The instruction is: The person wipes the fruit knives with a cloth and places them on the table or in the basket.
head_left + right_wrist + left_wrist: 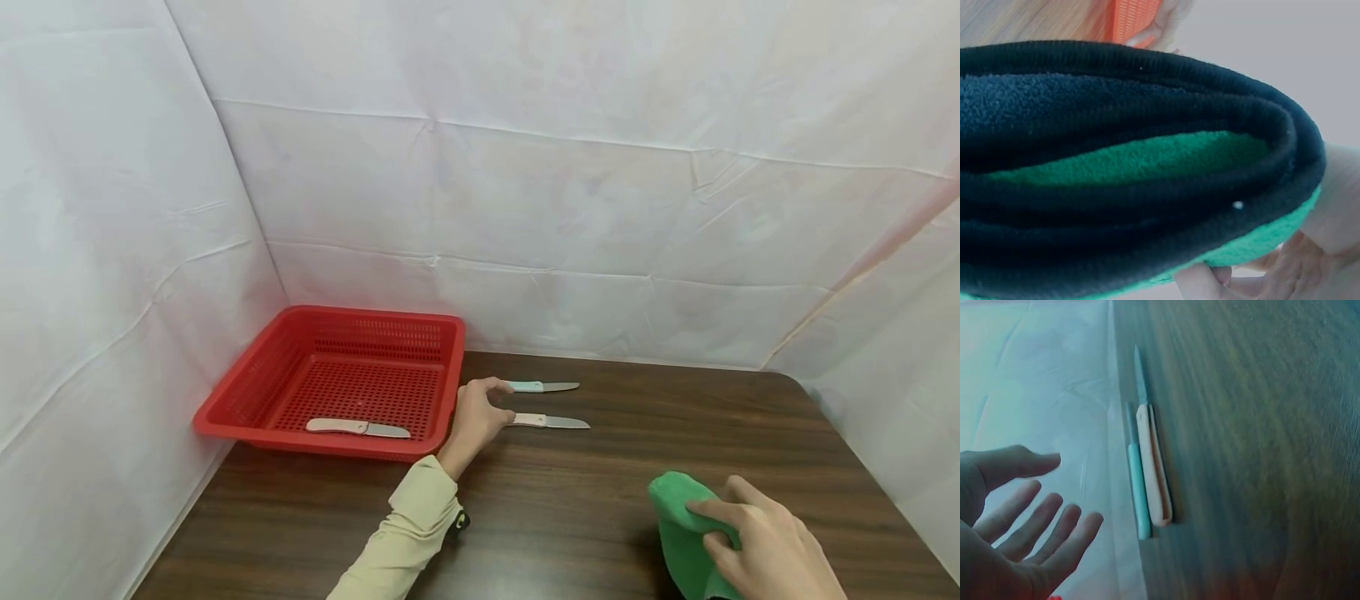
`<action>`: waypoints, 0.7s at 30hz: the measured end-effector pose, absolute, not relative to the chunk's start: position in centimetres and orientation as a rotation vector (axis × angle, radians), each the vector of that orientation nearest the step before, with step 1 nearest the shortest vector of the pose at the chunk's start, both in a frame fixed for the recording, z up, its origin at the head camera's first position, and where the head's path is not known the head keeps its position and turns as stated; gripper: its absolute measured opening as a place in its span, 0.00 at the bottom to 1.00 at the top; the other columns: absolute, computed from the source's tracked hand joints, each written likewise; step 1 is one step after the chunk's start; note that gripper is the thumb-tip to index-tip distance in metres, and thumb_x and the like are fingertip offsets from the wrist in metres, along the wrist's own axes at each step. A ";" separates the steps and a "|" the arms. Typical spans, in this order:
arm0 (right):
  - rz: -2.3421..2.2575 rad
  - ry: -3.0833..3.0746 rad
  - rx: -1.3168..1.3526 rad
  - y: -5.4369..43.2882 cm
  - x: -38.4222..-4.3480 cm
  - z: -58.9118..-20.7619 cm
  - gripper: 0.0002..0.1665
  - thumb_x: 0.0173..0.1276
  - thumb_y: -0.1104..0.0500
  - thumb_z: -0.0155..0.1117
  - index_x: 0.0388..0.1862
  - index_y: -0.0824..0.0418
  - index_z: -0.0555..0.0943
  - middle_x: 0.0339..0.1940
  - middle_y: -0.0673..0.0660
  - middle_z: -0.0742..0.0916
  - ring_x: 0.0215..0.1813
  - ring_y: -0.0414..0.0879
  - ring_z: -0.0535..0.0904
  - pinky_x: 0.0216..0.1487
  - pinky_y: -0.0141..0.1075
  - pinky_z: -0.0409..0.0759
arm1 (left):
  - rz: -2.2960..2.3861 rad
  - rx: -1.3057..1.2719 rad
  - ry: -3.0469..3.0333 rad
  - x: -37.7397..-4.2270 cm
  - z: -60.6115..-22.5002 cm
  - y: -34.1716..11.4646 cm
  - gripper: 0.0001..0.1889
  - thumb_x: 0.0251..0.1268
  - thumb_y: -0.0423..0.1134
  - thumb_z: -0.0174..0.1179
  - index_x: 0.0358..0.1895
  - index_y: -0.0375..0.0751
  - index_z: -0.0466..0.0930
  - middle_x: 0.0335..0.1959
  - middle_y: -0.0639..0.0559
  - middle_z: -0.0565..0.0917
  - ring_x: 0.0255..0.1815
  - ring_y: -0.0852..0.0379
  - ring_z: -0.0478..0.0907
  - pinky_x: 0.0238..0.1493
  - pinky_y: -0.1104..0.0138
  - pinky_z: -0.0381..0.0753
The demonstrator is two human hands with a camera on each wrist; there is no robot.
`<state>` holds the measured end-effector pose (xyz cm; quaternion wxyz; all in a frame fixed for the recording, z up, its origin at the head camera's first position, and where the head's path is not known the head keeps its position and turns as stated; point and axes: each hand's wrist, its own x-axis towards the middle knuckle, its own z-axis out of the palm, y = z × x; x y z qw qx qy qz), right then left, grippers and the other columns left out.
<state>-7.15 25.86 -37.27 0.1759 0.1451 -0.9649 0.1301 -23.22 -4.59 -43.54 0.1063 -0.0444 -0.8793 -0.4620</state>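
Two hands work well apart above a dark brown wood-grain desk (pixel 315 517). The left hand (pixel 472 417) is beside the handles of two knives, thumb and fingers spread and gripping nothing; the left wrist view shows it clear of both. The right hand (pixel 772 537) pinches a folded green cloth with dark edging (pixel 678 533) toward the front right corner. Whether the cloth bears on the desk cannot be told.

A red perforated plastic basket (pixel 247 400) occupies the back left corner, probably to leave the rest of the desk free. One knife with a pale pink handle and grey metal blade (pixel 358 427) lies inside, along the basket's front wall.

To the right of the basket, a light blue-handled metal knife (pixel 532 387) lies nearer the back edge, and a second pale pink-handled metal knife (pixel 540 420) lies in front of it. Both blades point to the right edge (handles toward the basket), presumably so the left hand can approach the safe end. The pinch likely preserves the cloth's folded layers.
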 end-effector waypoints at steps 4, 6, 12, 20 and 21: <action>0.374 -2.721 0.418 25.9 -7.2 -37.4 0.19 0.40 0.70 0.63 0.30 0.52 0.87 0.26 0.41 0.68 0.18 0.30 0.53 0.15 0.28 0.54 | -1.364 -0.072 -2.556 -23.3 -44.3 -4.3 0.17 0.38 0.25 0.72 0.38 0.40 0.86 0.37 0.47 0.86 0.41 0.49 0.80 0.42 0.58 0.78; 0.375 -2.720 0.421 25.9 -7.2 -37.5 0.19 0.40 0.70 0.62 0.31 0.52 0.87 0.26 0.41 0.68 0.18 0.30 0.53 0.16 0.28 0.54 | -1.353 -0.047 -2.547 -23.4 -44.7 -4.1 0.17 0.37 0.25 0.72 0.37 0.40 0.86 0.36 0.47 0.86 0.40 0.50 0.80 0.42 0.59 0.78; 0.370 -2.731 0.415 25.9 -7.3 -37.6 0.19 0.40 0.70 0.64 0.31 0.52 0.87 0.26 0.41 0.67 0.18 0.31 0.53 0.16 0.28 0.54 | -1.268 0.097 -2.620 -23.8 -46.5 -3.6 0.16 0.39 0.30 0.71 0.36 0.49 0.86 0.36 0.53 0.85 0.36 0.57 0.79 0.35 0.65 0.78; 0.381 -2.699 0.428 25.7 -7.4 -37.8 0.19 0.39 0.70 0.62 0.30 0.51 0.87 0.26 0.38 0.67 0.19 0.30 0.53 0.16 0.28 0.54 | -1.140 0.070 -2.716 -24.4 -48.0 -3.9 0.18 0.33 0.27 0.75 0.35 0.45 0.87 0.35 0.51 0.86 0.36 0.56 0.80 0.35 0.65 0.79; 0.380 -2.699 0.426 25.7 -7.4 -37.8 0.20 0.38 0.70 0.63 0.30 0.51 0.87 0.26 0.38 0.66 0.19 0.30 0.53 0.16 0.28 0.54 | -1.145 0.062 -2.717 -24.5 -48.1 -3.9 0.19 0.32 0.27 0.76 0.34 0.44 0.87 0.34 0.50 0.86 0.35 0.56 0.80 0.35 0.65 0.79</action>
